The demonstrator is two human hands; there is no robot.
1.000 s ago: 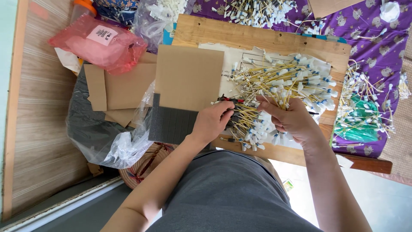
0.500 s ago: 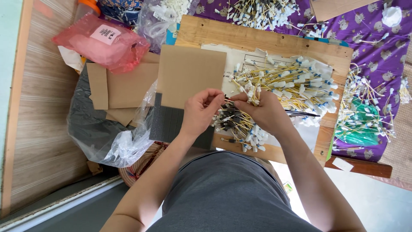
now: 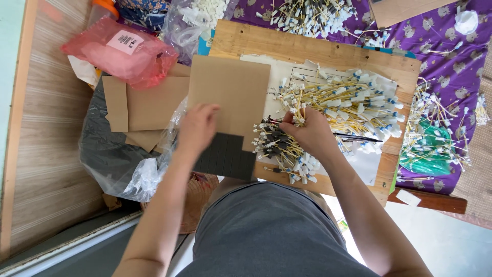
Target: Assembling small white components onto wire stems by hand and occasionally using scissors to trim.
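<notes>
Yellow wire pile (image 3: 343, 110) on wooden board (image 3: 307, 46), right hand (image 3: 307, 134) grip pinching wires, left hand (image 3: 197, 128) grip spread over cardboard (image 3: 230, 92)

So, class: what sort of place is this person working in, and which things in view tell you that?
Probably a home piecework spot for wire assembly. A wooden board holds heaps of yellow wires with white plugs, the right hand grips a bundle, and more wires lie on a purple cloth.

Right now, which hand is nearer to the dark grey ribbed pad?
Left. The left hand hovers just above the dark grey ribbed pad, over the cardboard sheet. The right hand grips yellow wires to its right.
</notes>
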